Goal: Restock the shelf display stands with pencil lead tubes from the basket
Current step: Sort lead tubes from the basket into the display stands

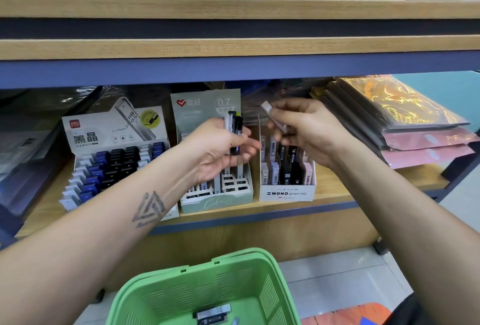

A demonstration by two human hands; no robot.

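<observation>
Gripping several lead tubes (235, 129), the left hand (220, 148) faces the right hand (306, 132) pinching one pale tube (272, 114) above the "MONO graph MG" stand (287, 192) (three stands).

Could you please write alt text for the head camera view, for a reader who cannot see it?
A person's left hand grips several pencil lead tubes while the right hand pinches one pale tube above the MONO graph stand on a wooden shelf. A green basket below holds a few more.

Both arms reach forward, left hand (220, 148) and right hand (309, 129) each curled in a grip.
</observation>
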